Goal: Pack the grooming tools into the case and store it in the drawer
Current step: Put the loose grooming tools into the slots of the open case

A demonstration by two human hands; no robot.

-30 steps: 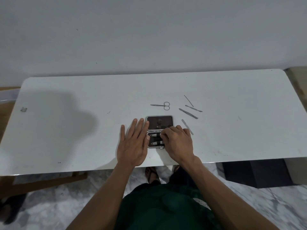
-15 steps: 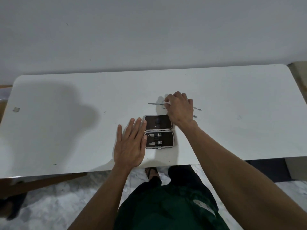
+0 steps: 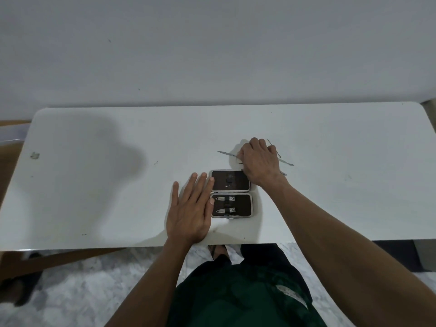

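The table (image 3: 94, 185) lies bare left of the left hand (image 3: 188, 213); loose tools (image 3: 286, 163) crowd the case's (image 3: 231, 194) far-right side.

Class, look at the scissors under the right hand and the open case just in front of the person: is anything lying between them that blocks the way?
Nothing visible does. The right hand covers the scissors, and only bare table separates them from the open case.

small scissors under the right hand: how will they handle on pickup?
The scissors look like thin metal: probably stiff and light. They lie flat on the smooth white table, so they may slide and be awkward to pinch. The right hand covers the handles, so its grip is unclear.
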